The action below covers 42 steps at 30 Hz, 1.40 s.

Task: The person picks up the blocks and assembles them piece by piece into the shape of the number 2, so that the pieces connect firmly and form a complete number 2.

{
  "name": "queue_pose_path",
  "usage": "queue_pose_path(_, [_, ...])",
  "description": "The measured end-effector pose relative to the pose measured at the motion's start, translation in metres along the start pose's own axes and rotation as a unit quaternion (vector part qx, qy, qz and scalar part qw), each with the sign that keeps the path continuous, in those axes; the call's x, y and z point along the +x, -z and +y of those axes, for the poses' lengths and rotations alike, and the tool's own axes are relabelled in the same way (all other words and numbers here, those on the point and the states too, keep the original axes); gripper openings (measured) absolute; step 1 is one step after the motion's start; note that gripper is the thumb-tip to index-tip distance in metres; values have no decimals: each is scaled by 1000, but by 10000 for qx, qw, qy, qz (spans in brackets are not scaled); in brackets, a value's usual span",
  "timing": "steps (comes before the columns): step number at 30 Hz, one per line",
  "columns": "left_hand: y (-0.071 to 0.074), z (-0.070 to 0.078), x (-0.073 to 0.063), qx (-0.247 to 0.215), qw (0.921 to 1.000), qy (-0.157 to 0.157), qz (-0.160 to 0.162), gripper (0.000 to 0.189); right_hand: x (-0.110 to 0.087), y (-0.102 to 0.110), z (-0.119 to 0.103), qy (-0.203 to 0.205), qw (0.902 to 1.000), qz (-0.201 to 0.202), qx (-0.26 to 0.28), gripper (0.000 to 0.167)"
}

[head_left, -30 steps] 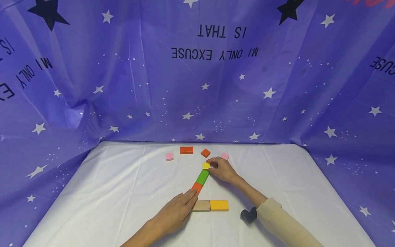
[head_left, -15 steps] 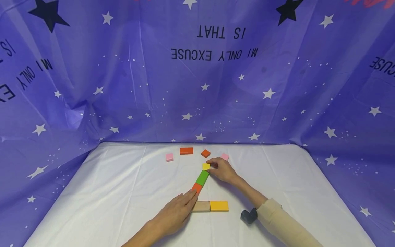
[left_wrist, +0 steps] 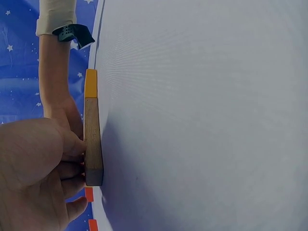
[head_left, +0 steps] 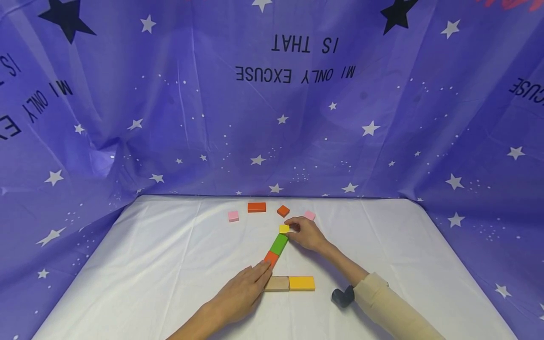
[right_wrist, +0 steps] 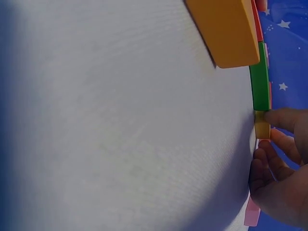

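In the head view, a slanting row on the white table joins an orange-red block (head_left: 271, 258), a green block (head_left: 279, 244) and a small yellow block (head_left: 284, 229) at its far end. My right hand (head_left: 307, 233) pinches the yellow block between thumb and index finger, against the green one. With fingers extended, my left hand (head_left: 242, 290) rests on the near end of the orange-red block, partly hiding it. Close beside that hand lies a plain wooden block (left_wrist: 93, 139), end to end with an orange-yellow block (head_left: 302, 283).
Towards the back of the table (head_left: 170, 236) lie a pink block (head_left: 233, 216), a long red block (head_left: 257, 207) and a small red block (head_left: 283, 211). Another pink block (head_left: 310, 215) is just behind my right hand. A purple star-patterned curtain (head_left: 272, 141) encloses the back and sides.
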State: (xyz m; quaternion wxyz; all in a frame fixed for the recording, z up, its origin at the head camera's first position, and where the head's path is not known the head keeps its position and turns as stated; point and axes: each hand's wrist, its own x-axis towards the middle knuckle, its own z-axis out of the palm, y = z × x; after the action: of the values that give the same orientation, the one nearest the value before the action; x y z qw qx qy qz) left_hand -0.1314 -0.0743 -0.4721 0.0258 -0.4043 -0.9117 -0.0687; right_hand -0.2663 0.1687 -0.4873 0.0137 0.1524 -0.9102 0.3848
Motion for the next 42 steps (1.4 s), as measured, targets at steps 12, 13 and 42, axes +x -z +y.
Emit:
queue_pose_path(12, [1, -1, 1, -25, 10000, -23, 70, 49, 1, 2, 0, 19, 10000, -21, 17, 28])
queue_pose_path(13, [1, -1, 1, -21, 10000, -18, 62, 49, 1, 2, 0, 20, 10000, -29, 28, 28])
queue_pose_path(42, [1, 2, 0, -124, 9998, 111, -78, 48, -1, 33, 29, -258, 9969, 719, 182, 31])
